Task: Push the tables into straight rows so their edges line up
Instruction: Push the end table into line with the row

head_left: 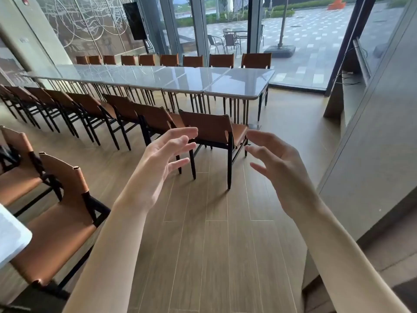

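A long row of grey marble-top tables (144,76) runs across the room from left to right. The end table (242,83) at the right sits slightly turned against its neighbour. My left hand (162,159) and my right hand (277,168) are raised over the wooden floor, palms facing each other, fingers spread and relaxed. Both hands hold nothing and are well short of the tables. A white table corner (11,236) shows at the left edge.
Brown leather chairs (212,129) with black legs line the near side of the table row; more stand on the far side (221,61). Two chairs (61,213) stand close at my left. A grey wall (370,141) is at the right, glass doors behind.
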A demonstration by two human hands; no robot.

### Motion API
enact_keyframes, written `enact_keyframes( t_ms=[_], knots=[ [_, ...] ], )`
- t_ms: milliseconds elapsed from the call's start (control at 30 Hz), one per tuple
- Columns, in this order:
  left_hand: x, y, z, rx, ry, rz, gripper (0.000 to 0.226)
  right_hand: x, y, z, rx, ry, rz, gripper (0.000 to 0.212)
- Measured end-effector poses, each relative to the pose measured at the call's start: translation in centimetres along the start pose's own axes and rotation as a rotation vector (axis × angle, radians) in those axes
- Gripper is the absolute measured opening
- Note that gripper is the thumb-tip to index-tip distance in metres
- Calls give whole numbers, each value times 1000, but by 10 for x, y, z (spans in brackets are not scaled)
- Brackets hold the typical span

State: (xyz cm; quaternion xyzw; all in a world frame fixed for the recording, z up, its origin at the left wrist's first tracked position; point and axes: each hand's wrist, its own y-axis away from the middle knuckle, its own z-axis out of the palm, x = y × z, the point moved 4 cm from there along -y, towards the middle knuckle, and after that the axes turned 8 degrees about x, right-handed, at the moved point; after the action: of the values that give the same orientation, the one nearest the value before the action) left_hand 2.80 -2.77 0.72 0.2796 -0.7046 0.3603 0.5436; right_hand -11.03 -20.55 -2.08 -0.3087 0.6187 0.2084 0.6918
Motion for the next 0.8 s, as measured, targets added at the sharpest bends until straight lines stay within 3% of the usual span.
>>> enact_keyframes(
  t_ms=[367,600,800],
  knots=[
    [-41,-85,8,-16,4,-49,41,25,-74,18,12,43,31,32],
    [-69,-191,-3,-95,-16,-23,44,37,-172,57,34,96,8,31],
    [-80,-288,1,-120,36,-7,30,47,-255,66,89,122,7,28]
  ],
)
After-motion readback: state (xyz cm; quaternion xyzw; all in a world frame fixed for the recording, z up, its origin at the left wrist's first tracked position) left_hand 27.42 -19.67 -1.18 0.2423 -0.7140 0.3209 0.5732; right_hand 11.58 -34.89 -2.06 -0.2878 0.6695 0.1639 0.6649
